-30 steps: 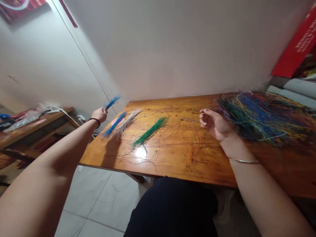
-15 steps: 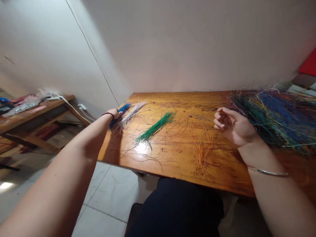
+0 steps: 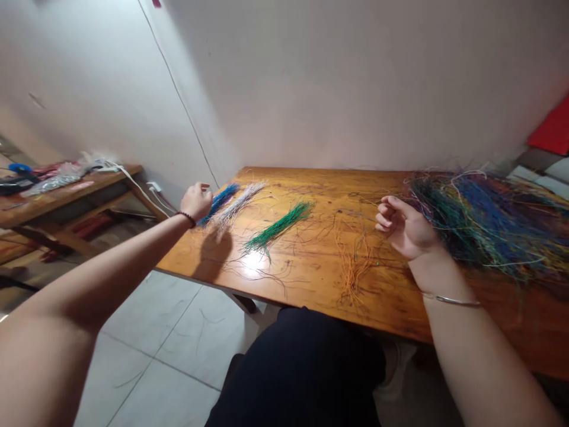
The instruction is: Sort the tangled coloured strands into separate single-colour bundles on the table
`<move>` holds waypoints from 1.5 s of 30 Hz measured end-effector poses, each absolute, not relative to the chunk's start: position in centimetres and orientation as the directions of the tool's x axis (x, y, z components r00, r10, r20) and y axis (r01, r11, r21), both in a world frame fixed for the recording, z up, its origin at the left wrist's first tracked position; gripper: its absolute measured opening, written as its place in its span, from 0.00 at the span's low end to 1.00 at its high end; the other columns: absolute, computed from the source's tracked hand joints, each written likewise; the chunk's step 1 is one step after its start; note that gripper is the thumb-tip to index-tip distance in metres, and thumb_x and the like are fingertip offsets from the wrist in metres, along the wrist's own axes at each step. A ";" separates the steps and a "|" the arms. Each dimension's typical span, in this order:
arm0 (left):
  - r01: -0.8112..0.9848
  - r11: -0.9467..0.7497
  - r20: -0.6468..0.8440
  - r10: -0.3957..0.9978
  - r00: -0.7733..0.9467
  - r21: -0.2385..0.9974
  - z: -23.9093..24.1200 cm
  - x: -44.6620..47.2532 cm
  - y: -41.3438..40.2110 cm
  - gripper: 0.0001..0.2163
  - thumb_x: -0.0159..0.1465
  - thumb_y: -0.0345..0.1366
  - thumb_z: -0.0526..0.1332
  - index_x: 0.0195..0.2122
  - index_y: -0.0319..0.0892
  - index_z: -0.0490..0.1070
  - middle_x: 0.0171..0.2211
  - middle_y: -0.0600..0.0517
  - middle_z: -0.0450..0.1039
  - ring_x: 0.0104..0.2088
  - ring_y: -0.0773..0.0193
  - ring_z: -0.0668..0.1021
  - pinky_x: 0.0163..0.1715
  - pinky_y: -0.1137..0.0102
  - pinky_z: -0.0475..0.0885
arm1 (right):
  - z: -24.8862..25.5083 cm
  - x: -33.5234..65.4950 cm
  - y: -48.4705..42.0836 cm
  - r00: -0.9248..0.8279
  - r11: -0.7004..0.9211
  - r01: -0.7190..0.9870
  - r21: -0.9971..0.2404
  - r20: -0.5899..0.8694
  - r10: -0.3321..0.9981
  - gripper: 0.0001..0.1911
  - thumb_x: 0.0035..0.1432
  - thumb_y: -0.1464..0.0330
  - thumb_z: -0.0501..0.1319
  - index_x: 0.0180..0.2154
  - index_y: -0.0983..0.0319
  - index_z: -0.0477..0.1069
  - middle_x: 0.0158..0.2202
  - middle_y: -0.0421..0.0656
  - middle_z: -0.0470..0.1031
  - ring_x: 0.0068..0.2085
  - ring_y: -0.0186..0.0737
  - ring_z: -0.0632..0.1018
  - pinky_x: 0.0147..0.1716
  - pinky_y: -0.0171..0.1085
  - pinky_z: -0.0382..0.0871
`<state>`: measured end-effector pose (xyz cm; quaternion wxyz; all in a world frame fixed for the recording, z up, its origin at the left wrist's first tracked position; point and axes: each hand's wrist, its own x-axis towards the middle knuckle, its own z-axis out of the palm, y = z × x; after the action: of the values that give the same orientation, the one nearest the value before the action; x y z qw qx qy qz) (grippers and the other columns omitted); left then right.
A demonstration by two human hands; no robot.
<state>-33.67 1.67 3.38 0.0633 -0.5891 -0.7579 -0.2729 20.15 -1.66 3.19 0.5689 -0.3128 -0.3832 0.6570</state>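
My left hand [image 3: 197,203], with a dark bead bracelet at the wrist, is raised beside the blue wire bundle [image 3: 226,198]. Its fingers are loosely bent and apart, with nothing visible in them. A white wire bundle [image 3: 240,204] lies right beside the blue one. Green wires [image 3: 280,227] form another bundle nearer the table's middle. My right hand [image 3: 406,228] hovers palm up, its fingers curled in towards the thumb; whatever they may hold is too fine to make out. Loose orange wires [image 3: 353,261] lie to its left. A big tangled heap of mixed wires [image 3: 493,219] is at its right.
Stray thin wires are scattered over the wooden table [image 3: 306,284]. A wall [image 3: 338,89] rises along its far edge. At the left, a second wooden table [image 3: 75,193] carries plastic bags and a white cable. Something red [image 3: 551,127] stands at the far right.
My left hand has let go of the blue bundle and lifted up and left; the bundle stays on the table. My right hand keeps its curled pose. The view has shifted slightly.
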 end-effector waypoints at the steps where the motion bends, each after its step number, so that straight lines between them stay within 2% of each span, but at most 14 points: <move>1: 0.937 0.112 0.471 0.841 -0.267 0.332 2.7 -32.1 -0.7 0.17 0.71 0.33 0.53 0.56 0.27 0.66 0.53 0.37 0.70 0.49 0.57 0.72 0.55 0.61 0.65 | 3.1 20.1 -1.6 -0.162 -0.058 -0.510 -0.858 0.030 0.986 0.13 0.49 0.64 0.72 0.34 0.61 0.72 0.27 0.34 0.67 0.21 0.24 0.63 0.20 0.28 0.59; 5: 0.956 -0.209 0.608 0.793 0.043 0.204 -1.7 -25.1 -10.0 0.16 0.71 0.40 0.57 0.56 0.39 0.68 0.54 0.42 0.68 0.57 0.51 0.69 0.61 0.56 0.61 | 2.8 19.9 -1.5 -0.182 -0.038 -0.499 -0.866 0.062 0.981 0.14 0.48 0.63 0.72 0.34 0.61 0.73 0.26 0.34 0.67 0.21 0.25 0.64 0.19 0.28 0.58; 7: 0.943 -0.275 0.618 0.779 0.105 0.187 -4.0 -22.1 -13.3 0.16 0.71 0.41 0.56 0.57 0.40 0.66 0.56 0.41 0.66 0.58 0.50 0.68 0.61 0.54 0.62 | 2.7 19.8 -1.6 -0.186 0.003 -0.462 -0.887 0.101 0.977 0.15 0.49 0.62 0.72 0.35 0.61 0.73 0.27 0.35 0.68 0.22 0.25 0.66 0.20 0.28 0.60; 12: 0.949 -0.203 0.602 0.799 0.017 0.243 -7.6 -18.4 -15.4 0.20 0.71 0.43 0.56 0.60 0.41 0.65 0.61 0.40 0.64 0.61 0.47 0.66 0.61 0.52 0.62 | 2.9 18.6 -1.9 -0.162 0.073 -0.342 -0.937 0.135 0.977 0.16 0.48 0.60 0.73 0.35 0.62 0.73 0.28 0.37 0.71 0.24 0.27 0.69 0.20 0.27 0.60; 18: 0.958 -0.119 0.559 0.828 -0.049 0.260 -8.0 -18.2 -14.7 0.30 0.69 0.51 0.58 0.68 0.43 0.58 0.69 0.40 0.55 0.70 0.45 0.56 0.65 0.50 0.57 | 4.7 15.6 -2.8 -0.205 0.115 -0.163 -0.980 0.148 0.967 0.16 0.49 0.59 0.71 0.34 0.63 0.73 0.28 0.39 0.72 0.23 0.28 0.69 0.20 0.28 0.60; 21: 0.962 -0.098 0.551 0.832 -0.062 0.256 -7.9 -18.1 -14.8 0.32 0.69 0.52 0.58 0.69 0.43 0.57 0.71 0.40 0.52 0.70 0.44 0.56 0.66 0.50 0.56 | 6.2 14.8 -6.3 -0.138 0.311 -0.012 -0.950 0.310 0.941 0.12 0.56 0.60 0.66 0.35 0.63 0.73 0.26 0.39 0.72 0.22 0.28 0.68 0.20 0.29 0.60; 24: 0.963 -0.101 0.545 0.837 -0.053 0.248 -8.0 -17.9 -14.9 0.31 0.69 0.52 0.57 0.69 0.43 0.57 0.71 0.40 0.52 0.70 0.45 0.56 0.66 0.50 0.55 | 6.7 15.4 -12.8 -0.102 0.587 0.285 -0.758 0.585 0.804 0.08 0.65 0.64 0.60 0.36 0.61 0.73 0.25 0.39 0.71 0.24 0.30 0.71 0.26 0.31 0.65; 27: 0.966 -0.095 0.554 0.831 -0.056 0.240 -7.9 -17.9 -14.9 0.30 0.69 0.50 0.57 0.68 0.43 0.59 0.70 0.40 0.53 0.70 0.45 0.57 0.66 0.50 0.55 | 4.7 17.0 -20.4 -0.347 0.801 0.535 -0.268 0.795 0.498 0.02 0.62 0.71 0.62 0.36 0.60 0.74 0.27 0.39 0.76 0.28 0.32 0.75 0.31 0.33 0.66; 28: 0.967 -0.088 0.558 0.827 -0.062 0.239 -7.9 -17.9 -14.9 0.30 0.69 0.50 0.57 0.68 0.42 0.59 0.70 0.39 0.53 0.70 0.45 0.57 0.66 0.49 0.55 | 3.5 17.6 -22.6 -0.486 0.847 0.519 -0.111 0.777 0.400 0.02 0.61 0.72 0.63 0.37 0.59 0.74 0.26 0.37 0.75 0.25 0.31 0.73 0.30 0.34 0.64; 29: 0.968 -0.083 0.560 0.825 -0.067 0.239 -7.9 -17.9 -14.9 0.30 0.69 0.50 0.57 0.68 0.42 0.59 0.70 0.39 0.53 0.70 0.44 0.57 0.66 0.49 0.55 | 2.2 18.3 -24.7 -0.573 0.855 0.518 -0.038 0.726 0.380 0.03 0.61 0.72 0.64 0.36 0.59 0.74 0.21 0.35 0.71 0.22 0.30 0.71 0.28 0.34 0.62; 31: 0.968 -0.081 0.559 0.826 -0.069 0.239 -7.9 -17.9 -14.9 0.30 0.69 0.49 0.57 0.69 0.41 0.59 0.71 0.39 0.52 0.70 0.44 0.56 0.66 0.49 0.55 | -0.6 19.9 -28.1 -0.649 0.851 0.524 0.023 0.657 0.382 0.06 0.61 0.74 0.64 0.40 0.60 0.75 0.22 0.35 0.72 0.22 0.30 0.72 0.28 0.35 0.62; 36: 0.962 -0.107 0.560 0.827 -0.054 0.251 -7.9 -17.9 -14.8 0.30 0.69 0.49 0.56 0.68 0.40 0.60 0.71 0.38 0.53 0.71 0.44 0.56 0.67 0.50 0.53 | -7.0 24.7 -34.7 -0.603 0.719 0.695 -0.009 0.538 0.590 0.10 0.69 0.72 0.56 0.42 0.63 0.76 0.33 0.41 0.81 0.30 0.32 0.80 0.36 0.35 0.67; 39: 0.958 -0.125 0.571 0.819 -0.046 0.257 -8.1 -18.2 -14.6 0.29 0.70 0.48 0.55 0.68 0.39 0.59 0.71 0.38 0.52 0.71 0.45 0.55 0.67 0.50 0.52 | -9.8 27.3 -38.3 -0.556 0.636 0.770 -0.037 0.449 0.699 0.15 0.72 0.72 0.51 0.41 0.61 0.78 0.35 0.39 0.81 0.33 0.32 0.82 0.36 0.33 0.69; 45: 0.920 -0.201 0.661 0.746 -0.079 0.336 -8.1 -17.7 -15.4 0.26 0.69 0.44 0.58 0.65 0.40 0.62 0.67 0.36 0.58 0.70 0.43 0.57 0.67 0.46 0.52 | -13.3 30.2 -43.4 -0.359 0.399 0.908 -0.131 0.254 0.898 0.15 0.70 0.67 0.53 0.39 0.56 0.79 0.35 0.40 0.82 0.31 0.36 0.83 0.32 0.32 0.73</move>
<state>-17.68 -15.43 -8.09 0.1116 -0.6695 -0.6222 -0.3901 30.18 -43.38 -13.31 0.1436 -0.5478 -0.8240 -0.0162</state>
